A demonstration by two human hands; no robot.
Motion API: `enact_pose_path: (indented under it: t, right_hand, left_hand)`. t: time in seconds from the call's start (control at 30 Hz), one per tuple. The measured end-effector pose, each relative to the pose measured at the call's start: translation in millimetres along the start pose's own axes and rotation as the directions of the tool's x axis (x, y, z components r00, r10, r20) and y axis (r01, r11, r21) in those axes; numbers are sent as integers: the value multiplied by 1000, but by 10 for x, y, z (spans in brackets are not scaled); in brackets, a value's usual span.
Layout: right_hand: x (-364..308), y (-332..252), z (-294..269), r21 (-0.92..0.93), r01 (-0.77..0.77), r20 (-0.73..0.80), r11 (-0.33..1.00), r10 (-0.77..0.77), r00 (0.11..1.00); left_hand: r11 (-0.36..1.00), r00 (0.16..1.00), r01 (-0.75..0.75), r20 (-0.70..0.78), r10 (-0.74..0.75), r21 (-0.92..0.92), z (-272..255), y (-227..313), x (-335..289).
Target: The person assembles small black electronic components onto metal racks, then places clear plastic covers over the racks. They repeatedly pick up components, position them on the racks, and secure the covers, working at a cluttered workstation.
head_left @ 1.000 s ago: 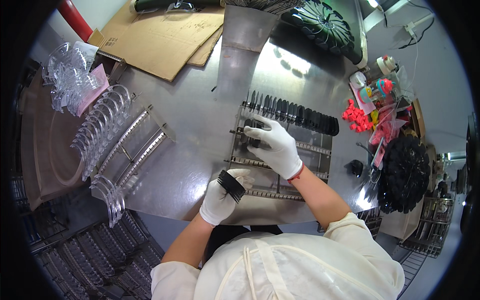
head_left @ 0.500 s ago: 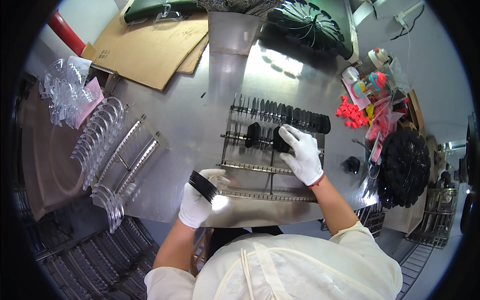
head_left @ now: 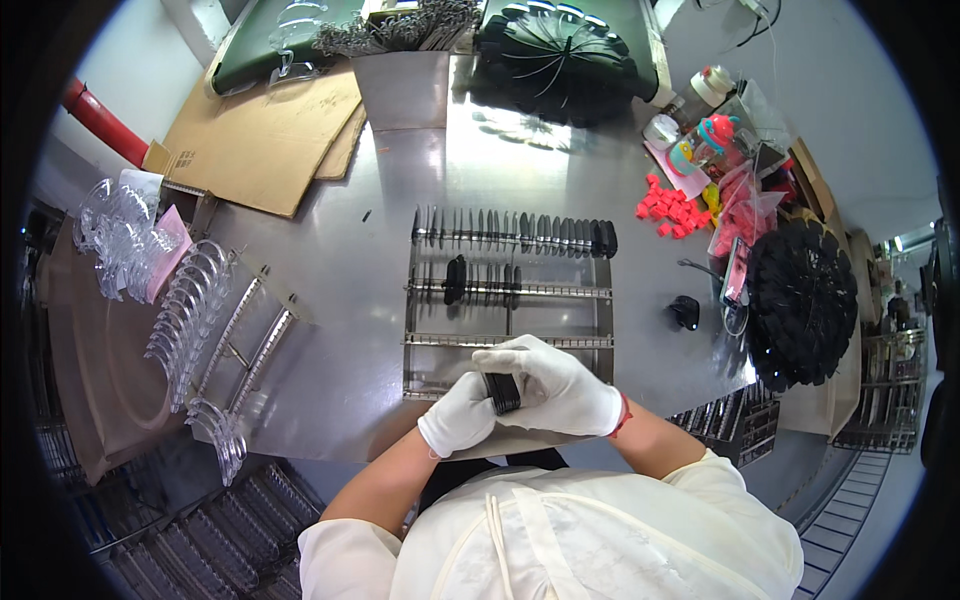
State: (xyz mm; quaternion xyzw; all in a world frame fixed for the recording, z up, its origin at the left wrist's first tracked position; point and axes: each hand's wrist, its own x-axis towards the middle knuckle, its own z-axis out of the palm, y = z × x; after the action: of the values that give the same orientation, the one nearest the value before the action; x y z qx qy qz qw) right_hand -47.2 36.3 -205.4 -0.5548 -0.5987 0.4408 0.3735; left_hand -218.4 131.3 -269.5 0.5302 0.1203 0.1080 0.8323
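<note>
Now, hands: my left hand pinches the black stack in curled fingers; my right hand bends its fingers against the stack's right side, and I cannot tell whether they pinch a piece.
Change: half a second ago my right fingers were at the second row of the middle rack; now they meet my left ones. The stack was beside the rack's near left corner and is now over its near end.
Rack edges: it lies just behind the front edge of the surface; my hands hide part of its nearest bar.
Room: a wide strip of surface runs between the middle rack and the left rack.
Rack count: two racks; four bars on the middle one.
Black pieces: two rows stand in it, the far row right across, the second about halfway. My stack is too tight to count.
</note>
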Motion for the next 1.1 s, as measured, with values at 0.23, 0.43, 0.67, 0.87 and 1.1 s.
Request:
enact_pose_path:
  t: [0.23,0.43,0.67,0.87,1.1]
  right_hand:
    - [-203,443,65,855,37,-208,518,277,938]
    - [-43,736,-437,937,246,-283,249,125,951]
    - [239,976,-514,589,254,-437,767,38,899]
    - [407,972,-427,-308,131,-436,942,-262,861]
    - [231,856,-517,-464,49,-393,884,-255,884]
  left_hand:
    - [917,939,344,-56,-340,200,96,139,159]
    - [-78,736,-256,247,630,963,-341,568,500]
    - [-25,896,67,-49,442,997,-879,693,199]
    - [52,843,80,-95,530,995,-828,531,20]
    - [95,802,169,-193,565,981,-757,459,-175]
